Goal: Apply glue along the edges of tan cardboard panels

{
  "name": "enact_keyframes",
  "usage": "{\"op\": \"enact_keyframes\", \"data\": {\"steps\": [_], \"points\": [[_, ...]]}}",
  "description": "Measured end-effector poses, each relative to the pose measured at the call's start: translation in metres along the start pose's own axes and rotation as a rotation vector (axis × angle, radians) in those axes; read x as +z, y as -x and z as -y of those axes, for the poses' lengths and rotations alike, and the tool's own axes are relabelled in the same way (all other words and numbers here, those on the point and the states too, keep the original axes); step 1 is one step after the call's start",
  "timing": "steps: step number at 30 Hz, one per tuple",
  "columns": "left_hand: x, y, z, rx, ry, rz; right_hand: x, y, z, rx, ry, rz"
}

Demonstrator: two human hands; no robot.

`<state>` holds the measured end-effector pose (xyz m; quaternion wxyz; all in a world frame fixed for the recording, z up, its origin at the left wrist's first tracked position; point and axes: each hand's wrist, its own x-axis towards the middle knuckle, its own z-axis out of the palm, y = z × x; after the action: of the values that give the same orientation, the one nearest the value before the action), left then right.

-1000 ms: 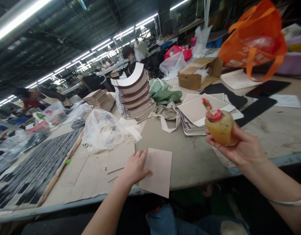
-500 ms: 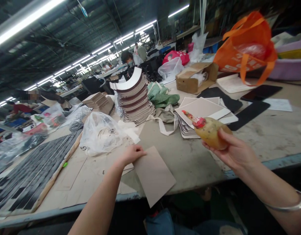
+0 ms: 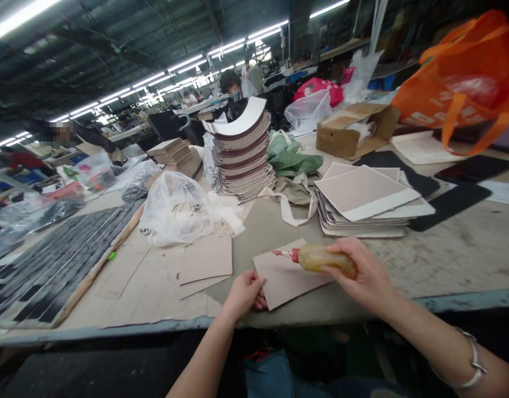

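Note:
My right hand (image 3: 362, 276) is closed round a yellowish glue bottle (image 3: 320, 258) with a red nozzle. The bottle lies almost level, its tip over a beige card sheet (image 3: 285, 276) near the table's front edge. My left hand (image 3: 248, 290) pinches the near left corner of that sheet, fingers curled. A stack of similar cards with white edges (image 3: 364, 202) sits just beyond my right hand.
A tall pile of curved brown-and-white pieces (image 3: 243, 152) stands mid-table, a clear plastic bag (image 3: 177, 210) to its left. Black strips on a board (image 3: 51, 265) fill the left. A cardboard box (image 3: 349, 130) and orange bag (image 3: 465, 83) are at back right. People work at far tables.
My right hand has tipped the bottle from upright to nearly level and lowered it onto the card. My left hand slid the card right and toward me, and now pinches its corner.

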<state>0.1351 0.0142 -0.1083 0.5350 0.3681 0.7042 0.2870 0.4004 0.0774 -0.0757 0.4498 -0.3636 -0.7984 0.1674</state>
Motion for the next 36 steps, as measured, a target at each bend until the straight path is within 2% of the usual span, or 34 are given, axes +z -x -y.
{"op": "enact_keyframes", "data": {"steps": [2, 5, 7, 10, 12, 16, 21, 25, 30, 36], "points": [[-0.003, -0.003, 0.0, -0.009, -0.046, -0.008, 0.008, 0.001, 0.002, -0.09, 0.036, 0.043], [-0.005, -0.003, 0.002, 0.021, -0.132, -0.081, 0.018, 0.002, 0.006, -0.159, 0.067, 0.087], [-0.007, 0.003, 0.003, 0.112, -0.238, -0.169, 0.023, 0.003, 0.007, -0.192, 0.072, 0.126], [-0.01, 0.018, 0.004, 0.34, -0.532, -0.269, 0.031, 0.005, 0.008, -0.24, 0.08, 0.177], [-0.013, 0.028, 0.004, 0.485, -0.674, -0.234, 0.035, 0.006, 0.009, -0.263, 0.088, 0.196], [-0.017, 0.037, 0.002, 0.657, -0.777, -0.057, 0.044, 0.005, 0.015, -0.322, 0.104, 0.188], [-0.018, 0.035, 0.002, 0.675, -0.891, -0.025, 0.056, 0.001, 0.022, -0.382, 0.1, 0.179], [-0.019, 0.034, 0.002, 0.685, -0.906, -0.018, 0.055, 0.001, 0.023, -0.398, 0.129, 0.204], [-0.021, 0.034, 0.002, 0.688, -0.916, -0.015, 0.036, 0.006, 0.014, -0.34, 0.212, 0.229], [-0.022, 0.032, 0.005, 0.698, -0.924, -0.001, 0.007, 0.012, -0.002, -0.27, 0.361, 0.175]]}}
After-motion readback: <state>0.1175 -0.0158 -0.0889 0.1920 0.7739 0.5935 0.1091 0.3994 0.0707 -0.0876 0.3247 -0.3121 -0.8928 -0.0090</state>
